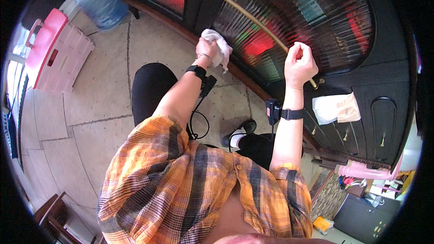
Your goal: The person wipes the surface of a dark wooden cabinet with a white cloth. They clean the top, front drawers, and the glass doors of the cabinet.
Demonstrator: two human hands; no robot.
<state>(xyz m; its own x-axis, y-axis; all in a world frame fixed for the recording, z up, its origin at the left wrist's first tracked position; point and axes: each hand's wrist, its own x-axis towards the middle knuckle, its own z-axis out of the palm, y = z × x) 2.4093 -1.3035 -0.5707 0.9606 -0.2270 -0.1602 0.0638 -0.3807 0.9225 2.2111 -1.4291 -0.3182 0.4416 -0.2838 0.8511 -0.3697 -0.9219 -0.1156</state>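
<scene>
My left hand (pixel 206 49) grips a crumpled white cloth (pixel 220 44) low against the front of a black wooden cabinet (pixel 364 74). Beside the cloth is a cabinet door with a ribbed glass panel (pixel 271 17), behind which red, green and teal shapes look blurred. A long brass handle (pixel 252 17) runs across this door. My right hand (pixel 300 65) is a fist with curled fingers, overlapping the handle's lower right part. No brass shows in the hollow of the fist; whether the hand touches the bar is unclear.
A white and beige paper packet (pixel 335 108) lies by the drawers with brass knobs (pixel 346 137). Left are a pink plastic crate (pixel 61 57) and a blue water bottle in plastic (pixel 105 3). Cables (pixel 200 127) hang near my knees above the tiled floor (pixel 95 84).
</scene>
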